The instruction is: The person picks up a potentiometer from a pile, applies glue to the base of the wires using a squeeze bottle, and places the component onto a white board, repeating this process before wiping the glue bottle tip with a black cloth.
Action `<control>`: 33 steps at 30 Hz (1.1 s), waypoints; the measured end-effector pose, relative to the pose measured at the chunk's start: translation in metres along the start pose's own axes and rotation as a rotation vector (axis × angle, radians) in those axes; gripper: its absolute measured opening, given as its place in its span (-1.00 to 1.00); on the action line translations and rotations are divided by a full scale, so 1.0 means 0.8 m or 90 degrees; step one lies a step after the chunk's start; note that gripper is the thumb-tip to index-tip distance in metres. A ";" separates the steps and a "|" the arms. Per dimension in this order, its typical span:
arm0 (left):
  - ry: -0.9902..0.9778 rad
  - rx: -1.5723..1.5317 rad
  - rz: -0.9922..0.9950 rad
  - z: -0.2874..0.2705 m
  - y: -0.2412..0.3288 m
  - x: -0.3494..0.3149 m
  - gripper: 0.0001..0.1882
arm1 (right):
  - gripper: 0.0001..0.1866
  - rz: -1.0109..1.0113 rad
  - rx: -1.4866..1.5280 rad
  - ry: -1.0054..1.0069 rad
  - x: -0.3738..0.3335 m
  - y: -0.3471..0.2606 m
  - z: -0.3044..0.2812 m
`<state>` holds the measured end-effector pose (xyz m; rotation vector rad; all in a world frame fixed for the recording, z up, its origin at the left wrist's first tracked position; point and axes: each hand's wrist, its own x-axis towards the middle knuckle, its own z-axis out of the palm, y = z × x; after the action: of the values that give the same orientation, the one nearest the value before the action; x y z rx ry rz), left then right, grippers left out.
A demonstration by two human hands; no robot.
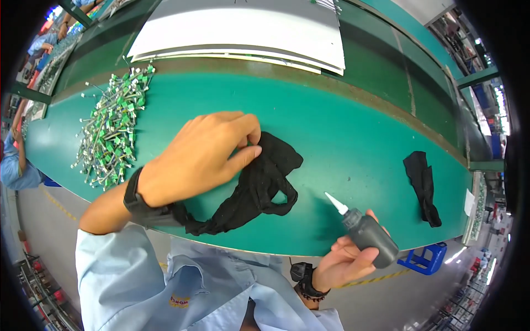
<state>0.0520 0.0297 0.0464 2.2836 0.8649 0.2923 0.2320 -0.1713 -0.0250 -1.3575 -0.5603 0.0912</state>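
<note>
A piece of black stretchy cloth (251, 193) with a loop-like opening lies crumpled on the green tabletop (342, 143). Thumb and curled fingers of my left hand (201, 151) pinch its upper edge; what the palm covers is hidden. Part of the cloth runs back below my left wrist, which wears a black band (146, 198). In my right hand (350, 262), near the table's front edge, is a dark grey squeeze bottle (371, 237). Its white pointed nozzle tilts up and left towards the cloth, apart from it. A second strip of black cloth (423, 190) lies alone at the right.
On the left lies a heap of short cables with green and white connectors (113, 127). White flat sheets (237, 38) are stacked at the back, past a raised strip. A blue stool (424, 259) stands below the right edge. Another person's sleeve (19, 168) shows far left.
</note>
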 end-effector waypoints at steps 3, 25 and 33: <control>0.055 -0.009 0.015 0.016 0.000 -0.015 -0.87 | -0.33 0.006 0.024 -0.014 -0.004 -0.008 0.009; 0.012 -0.507 -0.006 0.036 -0.021 -0.018 -0.82 | -0.38 -0.038 0.121 -0.089 -0.023 -0.012 0.066; -0.046 -0.545 0.000 0.042 -0.020 -0.020 -0.81 | -0.38 0.007 0.138 -0.127 -0.025 -0.012 0.062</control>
<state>0.0458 0.0105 0.0112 1.4830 0.5464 0.4695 0.1909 -0.1369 -0.0175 -1.1467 -0.6893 0.2916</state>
